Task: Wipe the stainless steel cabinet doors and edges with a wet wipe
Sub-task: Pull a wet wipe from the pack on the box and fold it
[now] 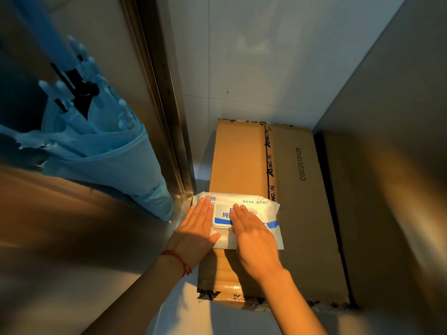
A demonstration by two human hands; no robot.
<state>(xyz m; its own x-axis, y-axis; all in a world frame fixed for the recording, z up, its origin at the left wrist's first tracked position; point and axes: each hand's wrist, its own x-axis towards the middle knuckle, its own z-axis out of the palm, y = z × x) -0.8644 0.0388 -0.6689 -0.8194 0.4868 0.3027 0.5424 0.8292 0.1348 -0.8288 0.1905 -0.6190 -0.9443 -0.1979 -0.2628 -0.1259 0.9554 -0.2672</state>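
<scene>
Wet wipe pack: a white soft pack with a blue-and-white flip lid, lying flat on the near left part of a taped cardboard box.
Left hand: laid flat on the pack's left end, fingers straight and together, thumb along the lid's near edge; it presses and grips nothing.
Right hand: flat over the lid and the pack's right half, fingers straight, holding nothing.
Lid: looks closed, though the right hand covers much of it.
Cabinet door: steel panel on the left, with a folded blue umbrella against it.
Door edge: the steel frame strip runs down to the pack's far left corner.
Progress: I'd judge the job barely begun; no wipe is out and none touches the steel.
Left to do: open the lid, pull a wipe, then wipe the doors and edges.
</scene>
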